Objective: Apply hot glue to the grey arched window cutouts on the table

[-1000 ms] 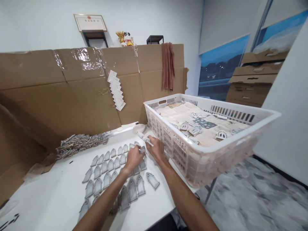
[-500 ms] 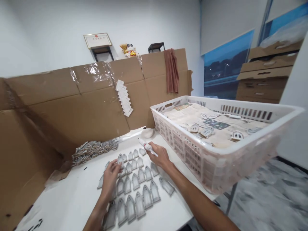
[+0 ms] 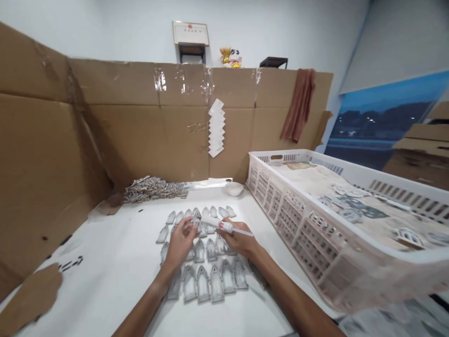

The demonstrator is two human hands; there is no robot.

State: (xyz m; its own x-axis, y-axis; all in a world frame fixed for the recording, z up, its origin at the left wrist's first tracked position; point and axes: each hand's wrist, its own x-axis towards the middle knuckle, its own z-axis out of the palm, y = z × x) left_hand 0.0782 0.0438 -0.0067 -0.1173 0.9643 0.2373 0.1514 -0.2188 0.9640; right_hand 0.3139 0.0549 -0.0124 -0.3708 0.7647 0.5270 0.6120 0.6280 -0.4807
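Observation:
My left hand [image 3: 180, 241] pinches a small grey arch-shaped piece [image 3: 196, 218] above the rows on the white table. My right hand [image 3: 239, 239] is closed around a slim white tube [image 3: 226, 227] with a red mark and a thin tail, perhaps a glue tube. The tube's front end points left and lies close to the held piece; whether they touch I cannot tell. Around and below both hands stand several rows of similar grey arch-shaped pieces [image 3: 202, 284], some hidden by my hands and wrists.
A heap of small pieces [image 3: 154, 188] lies at the back left, against a cardboard screen [image 3: 168, 140]. Near the back edge sits a small white bowl [image 3: 234, 188]. To the right, a large white plastic basket [image 3: 280, 206] holds cloth and flat cut-outs. Black bits [image 3: 72, 263] lie at left.
The view has turned left. My right hand has brought the tube down and left towards my left hand, and my left hand now holds a piece up near its tip.

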